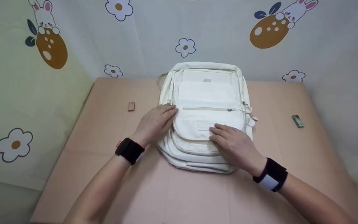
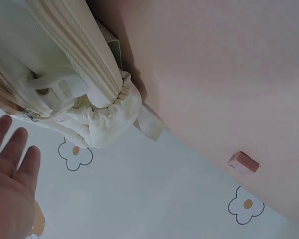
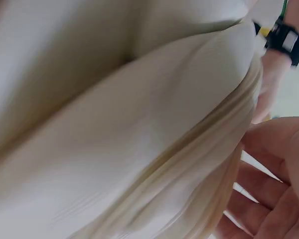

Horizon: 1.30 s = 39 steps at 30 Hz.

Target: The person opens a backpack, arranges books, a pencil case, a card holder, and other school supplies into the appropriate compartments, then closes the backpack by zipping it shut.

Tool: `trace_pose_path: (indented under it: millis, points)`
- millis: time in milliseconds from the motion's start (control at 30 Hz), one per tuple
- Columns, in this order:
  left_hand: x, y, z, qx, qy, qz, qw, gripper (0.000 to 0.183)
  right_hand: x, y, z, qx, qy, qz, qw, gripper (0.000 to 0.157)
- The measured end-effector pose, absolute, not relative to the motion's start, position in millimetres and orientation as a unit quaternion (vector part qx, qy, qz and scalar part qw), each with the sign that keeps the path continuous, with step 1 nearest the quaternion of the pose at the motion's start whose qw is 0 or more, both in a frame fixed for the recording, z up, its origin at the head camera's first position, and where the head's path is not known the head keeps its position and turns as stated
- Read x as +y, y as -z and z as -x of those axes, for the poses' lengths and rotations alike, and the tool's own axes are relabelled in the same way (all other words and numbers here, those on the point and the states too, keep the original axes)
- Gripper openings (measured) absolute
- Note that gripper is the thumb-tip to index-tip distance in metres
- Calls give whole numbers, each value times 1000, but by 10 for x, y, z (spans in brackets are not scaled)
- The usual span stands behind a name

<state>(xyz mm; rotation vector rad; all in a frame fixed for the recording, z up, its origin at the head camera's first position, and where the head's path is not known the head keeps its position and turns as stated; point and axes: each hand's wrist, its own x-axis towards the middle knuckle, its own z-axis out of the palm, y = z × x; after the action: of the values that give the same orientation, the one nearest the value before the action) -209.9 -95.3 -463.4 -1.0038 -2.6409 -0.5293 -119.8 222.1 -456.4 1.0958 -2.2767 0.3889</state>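
A cream-white backpack [image 1: 210,90] lies front side up on the table, its top end away from me. My left hand [image 1: 158,120] rests at the left edge of its front pocket, fingertips near the zipper end. In the left wrist view the fingers of that hand [image 2: 12,169] are spread beside the bag's zipper and gathered side pocket [image 2: 114,112]. My right hand [image 1: 233,144] lies with extended fingers over the front pocket [image 1: 194,129], fingertips on its rectangular label. In the right wrist view the right hand [image 3: 274,184] is beside the pocket's folded fabric and piping.
On the pinkish table [image 1: 113,130], a small pink box [image 1: 131,106] lies left of the backpack. A small green box [image 1: 297,121] lies to the right. A cloth wall [image 1: 154,37] printed with flowers and rabbits rises behind the table and along its sides.
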Motion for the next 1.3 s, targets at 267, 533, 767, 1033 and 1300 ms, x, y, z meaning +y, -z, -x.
trace_pose_path:
  millis: [267,533,767,1033,1300]
  points:
    - [-1004,4685,1920,-887,162,426,82,61,2682,4621,1197,-851,-181,-382,312,20]
    - [-1009,4711,1938,-880,158,441,84,70,2747,4593,1240,-854,-200,-361,317,15]
    - [-946,4636,2014,-875,174,439,102,63,2735,4452,1309,-859,-230,-313,332,21]
    - [-795,4494,2140,-848,280,430,136,47,2721,4279,1425,-875,-241,-261,328,14]
    - [-659,4340,2246,-861,358,339,126,22,2703,4188,1563,-866,-302,-235,323,11]
